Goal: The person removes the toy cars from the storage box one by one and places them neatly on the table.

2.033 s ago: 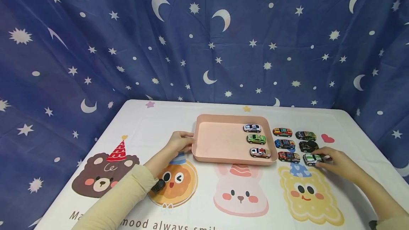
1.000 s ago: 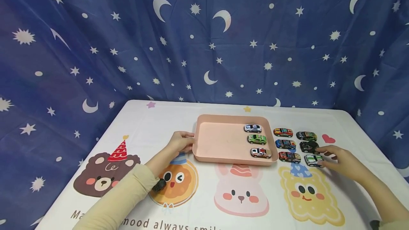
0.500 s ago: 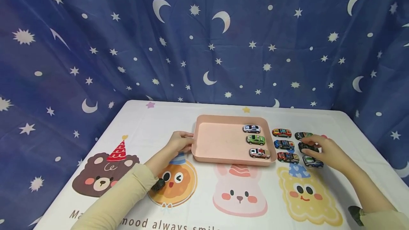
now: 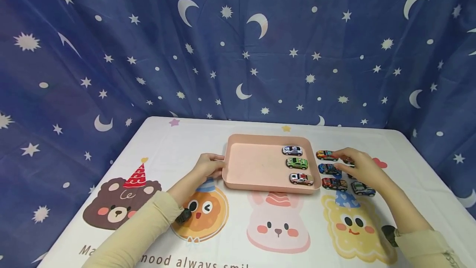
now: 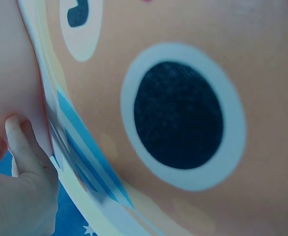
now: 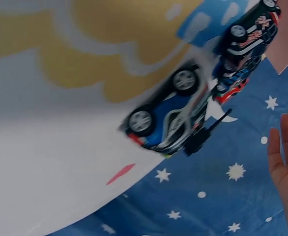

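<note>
My left hand (image 4: 207, 166) holds the left rim of a pink tray (image 4: 253, 186); in the left wrist view its fingers (image 5: 20, 140) touch the tray's wall (image 5: 16, 73). Inside the tray, along its right side, stand a white-and-blue toy car (image 4: 291, 150), a green toy car (image 4: 296, 163) and a white-and-red toy car (image 4: 301, 179). My right hand (image 4: 358, 166) hovers over the cars outside the tray, fingertips near an orange-red toy car (image 4: 326, 155) and a blue toy car (image 4: 329, 169). Its fingers look extended in the right wrist view.
A dark red toy car (image 4: 334, 184) and a white-and-green toy car (image 4: 363, 188) stand nearer the front. Two darker cars are mostly hidden behind my right hand. A white cartoon-printed cloth (image 4: 178, 144) covers the table; a blue starry curtain (image 4: 208, 61) hangs behind.
My right hand has left the white-and-green car and moved left and away from me, over the dark cars toward the orange-red one. The left hand and the tray stay put.
</note>
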`<state>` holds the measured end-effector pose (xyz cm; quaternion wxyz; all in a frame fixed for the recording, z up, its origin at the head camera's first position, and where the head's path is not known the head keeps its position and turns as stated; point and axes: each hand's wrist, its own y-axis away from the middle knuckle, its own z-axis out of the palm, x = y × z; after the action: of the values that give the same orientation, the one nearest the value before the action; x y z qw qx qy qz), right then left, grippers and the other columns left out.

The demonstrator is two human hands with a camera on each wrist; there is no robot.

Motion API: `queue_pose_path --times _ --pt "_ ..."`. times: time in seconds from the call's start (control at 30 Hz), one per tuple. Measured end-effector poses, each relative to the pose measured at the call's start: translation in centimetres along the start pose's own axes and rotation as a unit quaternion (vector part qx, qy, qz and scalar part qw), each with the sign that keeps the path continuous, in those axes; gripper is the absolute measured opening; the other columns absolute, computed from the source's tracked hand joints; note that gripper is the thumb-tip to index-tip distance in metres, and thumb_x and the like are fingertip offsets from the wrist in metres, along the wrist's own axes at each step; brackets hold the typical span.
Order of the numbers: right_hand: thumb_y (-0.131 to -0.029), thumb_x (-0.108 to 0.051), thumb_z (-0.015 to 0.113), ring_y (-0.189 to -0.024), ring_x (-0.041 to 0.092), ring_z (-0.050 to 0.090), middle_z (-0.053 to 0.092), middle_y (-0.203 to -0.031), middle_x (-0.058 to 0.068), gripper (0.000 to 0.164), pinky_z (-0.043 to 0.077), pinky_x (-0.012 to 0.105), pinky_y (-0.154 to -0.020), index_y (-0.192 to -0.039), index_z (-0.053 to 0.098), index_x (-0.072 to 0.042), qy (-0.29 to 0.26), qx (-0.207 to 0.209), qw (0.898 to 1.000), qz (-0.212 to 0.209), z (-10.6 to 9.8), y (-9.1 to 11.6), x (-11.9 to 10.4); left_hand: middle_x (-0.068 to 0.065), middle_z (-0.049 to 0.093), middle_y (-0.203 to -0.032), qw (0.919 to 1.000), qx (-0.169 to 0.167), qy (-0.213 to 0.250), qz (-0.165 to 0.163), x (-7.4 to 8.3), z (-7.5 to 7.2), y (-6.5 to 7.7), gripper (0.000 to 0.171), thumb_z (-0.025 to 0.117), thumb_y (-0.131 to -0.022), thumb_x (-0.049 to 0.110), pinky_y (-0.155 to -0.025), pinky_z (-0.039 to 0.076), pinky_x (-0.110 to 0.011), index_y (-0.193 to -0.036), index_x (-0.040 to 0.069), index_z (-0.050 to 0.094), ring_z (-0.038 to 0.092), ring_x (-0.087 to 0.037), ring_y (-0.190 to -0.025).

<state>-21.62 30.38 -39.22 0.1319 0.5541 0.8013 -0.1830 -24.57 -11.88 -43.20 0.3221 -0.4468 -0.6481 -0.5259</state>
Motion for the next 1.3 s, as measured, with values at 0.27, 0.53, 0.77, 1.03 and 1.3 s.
queue_pose_path --times 0.27,0.53,0.77,1.03,1.3 --pt "-0.087 -0.012 0.066 -0.099 0.038 0.059 0.064 -0.108 0.023 0.033 0.050 0.057 -0.088 -0.116 0.060 0.004 0.004 -0.001 1.000 -0.010 0.4 -1.6 -0.8 -0.004 0.066 -0.084 1.0000 0.000 0.002 -0.002 0.0 0.0 0.1 0.033 0.064 -0.086 0.006 -0.049 0.051 -0.012 -0.118 0.001 0.062 0.054 -0.001 -0.049" --pt "-0.087 -0.009 0.066 -0.102 0.040 0.058 0.062 -0.112 0.024 0.033 0.050 0.058 -0.089 -0.116 0.060 0.005 -0.003 -0.013 1.000 -0.009 0.5 -2.6 -1.3 -0.005 0.066 -0.083 0.9999 -0.006 0.010 0.000 0.0 -0.1 0.1 0.033 0.063 -0.085 0.005 -0.049 0.052 -0.013 -0.118 -0.001 0.061 0.055 -0.002 -0.050" --pt "-0.089 -0.010 0.063 -0.102 0.039 0.057 0.061 -0.114 0.024 0.033 0.053 0.054 -0.084 -0.119 0.059 0.004 -0.009 -0.023 1.000 -0.020 0.8 -4.1 -1.7 -0.006 0.065 -0.083 0.9999 0.000 0.017 -0.001 0.0 0.0 0.0 0.031 0.064 -0.084 0.004 -0.047 0.051 -0.012 -0.115 -0.001 0.063 0.056 -0.002 -0.050" --pt "-0.087 -0.002 0.063 -0.104 0.040 0.056 0.061 -0.114 0.026 0.033 0.049 0.055 -0.091 -0.118 0.058 0.007 -0.020 -0.032 0.999 -0.039 1.7 -6.1 -1.8 -0.006 0.065 -0.084 0.9999 -0.002 0.010 -0.006 0.1 0.0 0.0 0.031 0.065 -0.085 0.005 -0.049 0.052 -0.013 -0.115 0.000 0.063 0.055 -0.003 -0.051" --pt "-0.086 0.001 0.062 -0.101 0.038 0.057 0.060 -0.114 0.026 0.034 0.050 0.053 -0.090 -0.118 0.058 0.008 -0.016 -0.040 0.998 -0.045 2.7 -7.7 -2.1 -0.005 0.066 -0.084 0.9999 -0.004 0.011 -0.005 0.0 -0.1 -0.2 0.031 0.065 -0.085 0.005 -0.049 0.052 -0.013 -0.116 0.000 0.063 0.055 -0.003 -0.051"
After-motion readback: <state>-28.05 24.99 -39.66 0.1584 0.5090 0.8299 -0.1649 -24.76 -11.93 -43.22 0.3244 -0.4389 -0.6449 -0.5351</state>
